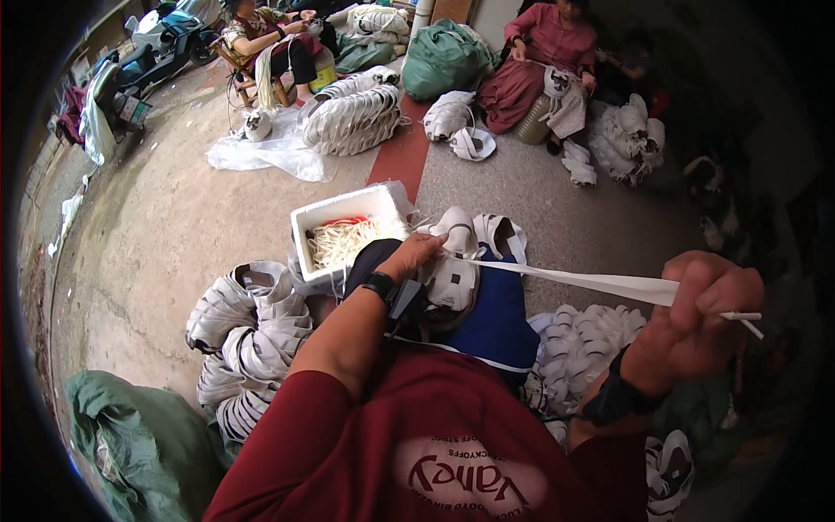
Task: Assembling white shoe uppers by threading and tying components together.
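A white shoe upper (454, 280) lies over my lap on a blue cloth (497, 304). My left hand (416, 254) is closed at its side, with the thumb and fingertips on its upper part. From the shoe's eyelet area a flat white shoelace (591, 282) runs out taut to the right. My right hand (715, 300), raised at the right, is wrapped round the far part of that lace, and the thin tips stick out past the fingers. Beside my left forearm a white foam box (306, 217) holds a heap of loose white laces (344, 242).
Stacked white shoe uppers (252, 322) stand at my left, with more (591, 344) at my right. A green sack (143, 439) sits at the lower left. Two seated people (261, 39) (552, 52) work ahead among shoe piles. Scooters (165, 43) stand at the far left.
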### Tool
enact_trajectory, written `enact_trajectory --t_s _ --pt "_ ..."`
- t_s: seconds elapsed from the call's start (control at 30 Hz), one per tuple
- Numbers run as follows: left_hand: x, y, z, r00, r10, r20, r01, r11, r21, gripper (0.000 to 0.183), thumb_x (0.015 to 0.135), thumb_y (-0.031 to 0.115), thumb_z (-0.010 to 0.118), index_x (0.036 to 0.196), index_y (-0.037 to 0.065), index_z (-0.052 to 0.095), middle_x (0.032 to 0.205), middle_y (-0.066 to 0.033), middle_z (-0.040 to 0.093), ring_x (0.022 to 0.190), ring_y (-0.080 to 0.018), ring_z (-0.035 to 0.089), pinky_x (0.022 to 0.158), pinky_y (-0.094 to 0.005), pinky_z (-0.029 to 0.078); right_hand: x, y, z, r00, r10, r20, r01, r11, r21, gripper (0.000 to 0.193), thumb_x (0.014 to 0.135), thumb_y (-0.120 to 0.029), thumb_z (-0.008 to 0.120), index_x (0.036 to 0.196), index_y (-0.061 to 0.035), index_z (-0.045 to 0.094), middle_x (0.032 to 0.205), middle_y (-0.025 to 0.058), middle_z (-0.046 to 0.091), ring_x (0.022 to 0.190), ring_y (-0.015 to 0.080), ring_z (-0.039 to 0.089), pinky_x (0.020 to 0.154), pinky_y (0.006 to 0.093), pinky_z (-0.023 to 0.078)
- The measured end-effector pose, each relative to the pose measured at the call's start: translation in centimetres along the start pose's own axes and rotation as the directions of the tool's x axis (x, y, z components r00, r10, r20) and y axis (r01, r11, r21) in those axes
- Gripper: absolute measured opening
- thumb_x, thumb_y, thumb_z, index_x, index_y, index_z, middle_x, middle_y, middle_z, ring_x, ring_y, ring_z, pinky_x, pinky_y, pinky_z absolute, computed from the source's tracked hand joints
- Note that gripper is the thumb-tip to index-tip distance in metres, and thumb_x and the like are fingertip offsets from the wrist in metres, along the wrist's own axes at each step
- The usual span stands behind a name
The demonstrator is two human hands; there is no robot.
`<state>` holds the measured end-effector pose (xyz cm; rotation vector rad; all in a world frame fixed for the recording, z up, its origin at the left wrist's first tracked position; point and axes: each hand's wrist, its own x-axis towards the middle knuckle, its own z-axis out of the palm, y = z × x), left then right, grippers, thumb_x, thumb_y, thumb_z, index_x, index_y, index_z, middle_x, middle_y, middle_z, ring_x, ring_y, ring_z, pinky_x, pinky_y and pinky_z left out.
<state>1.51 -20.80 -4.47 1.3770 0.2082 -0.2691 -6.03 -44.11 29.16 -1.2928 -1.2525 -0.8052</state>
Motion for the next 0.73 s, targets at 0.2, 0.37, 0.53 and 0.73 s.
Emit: enact_trajectory --t_s 0.2,0.37,0.53,0.73 --pt "0.9 -1.8 -1.2 0.994 -0.093 -0.055 0.069 0.939 -0.336 0.032 0.086 0.037 0.06 0.082 0.006 0.056 0.073 -0.0029 0.052 0.065 -0.0132 0.049 0.061 -0.0265 0.041 0.9 -1.0 1.2 0.985 0.147 0.095 -0.168 0.946 0.276 0.026 0.082 -0.02 0.064 0.071 -0.0008 0.051 0.044 0.0051 0.045 0.033 0.0087 0.039 0.031 0.0208 0.03" --pt "-0.9 -0.4 0.5 0.945 -0.144 -0.294 -0.037 0.845 -0.534 0.025 0.086 0.029 0.059 0.089 0.005 0.056 0.081 -0.0059 0.057 0.073 -0.0146 0.053 0.062 -0.0266 0.044 1.1 -1.3 2.5 0.979 0.178 0.104 -0.203 0.923 0.326 0.027 0.085 -0.018 0.061 0.071 0.0027 0.051 0.044 0.0075 0.045 0.032 0.0099 0.039 0.03 0.0211 0.028" --pt "-6.1 3.1 4.7 0.635 0.772 -0.037 -0.675 0.578 0.458 0.029 0.077 0.014 0.056 0.103 0.002 0.055 0.095 -0.0128 0.059 0.088 -0.0286 0.057 0.077 -0.034 0.046 1.2 -1.1 4.0 0.944 0.323 0.063 -0.31 0.81 0.498 0.026 0.082 -0.017 0.065 0.07 0.0052 0.056 0.05 0.0079 0.05 0.033 0.0096 0.04 0.031 0.0237 0.028" --pt "-3.1 -0.9 5.8 0.78 0.411 0.473 -0.625 0.566 0.538 0.03 0.079 0.024 0.056 0.1 0.003 0.06 0.102 -0.0231 0.06 0.095 -0.0355 0.058 0.078 -0.0386 0.046 -0.3 2.7 6.2 0.798 0.11 0.592 -0.48 0.71 0.516 0.026 0.084 -0.02 0.062 0.088 0.0057 0.064 0.076 0.018 0.064 0.055 0.0224 0.058 0.054 0.0313 0.049"
